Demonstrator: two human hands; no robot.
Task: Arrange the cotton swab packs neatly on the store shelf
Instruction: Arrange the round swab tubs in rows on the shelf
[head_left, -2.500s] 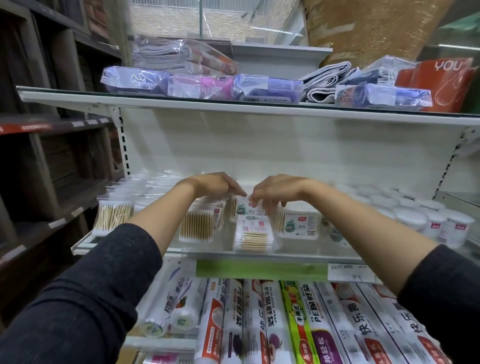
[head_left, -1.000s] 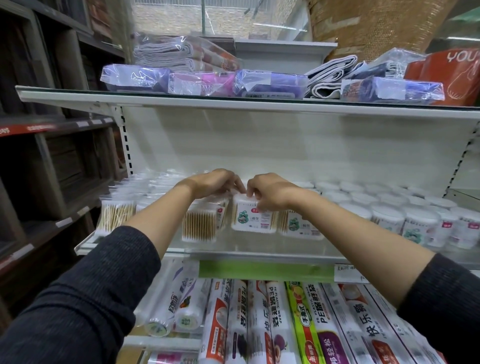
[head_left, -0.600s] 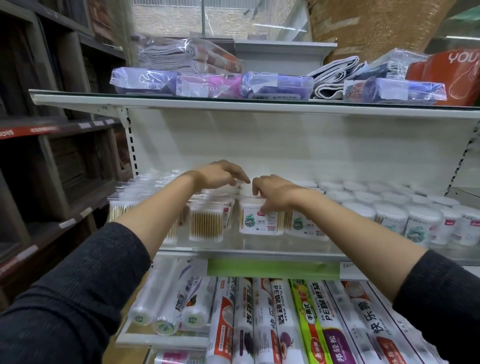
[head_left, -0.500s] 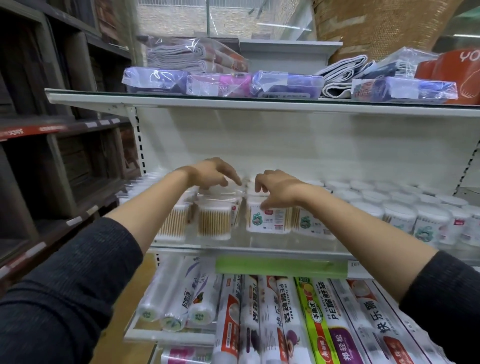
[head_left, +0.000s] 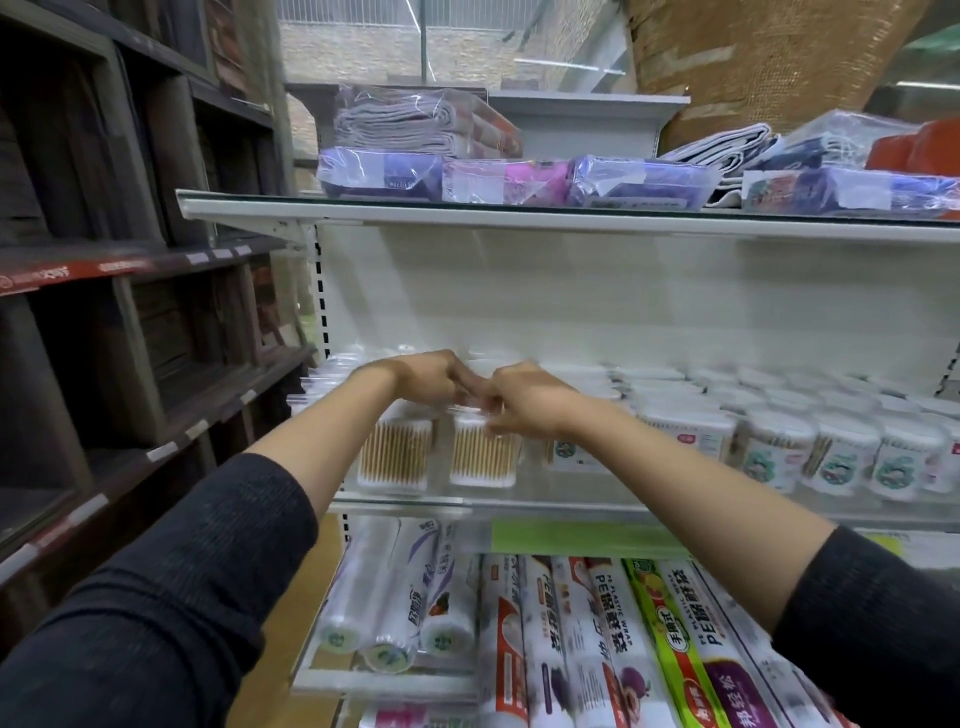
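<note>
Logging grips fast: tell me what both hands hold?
Left hand: blurred over the cotton swab packs; cannot tell.
Right hand: blurred; cannot tell.

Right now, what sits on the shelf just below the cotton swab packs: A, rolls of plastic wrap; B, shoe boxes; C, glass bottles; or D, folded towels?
A: rolls of plastic wrap lie side by side under the shelf holding the cotton swab packs.

A dark wooden shelving unit (head_left: 130, 312) with red price strips is seen at the left. A white metal back panel (head_left: 597, 296) is set behind a glass-topped upper shelf (head_left: 467, 212). A woven brown mat roll (head_left: 769, 57) is stood beyond, under fluorescent tube light.
</note>
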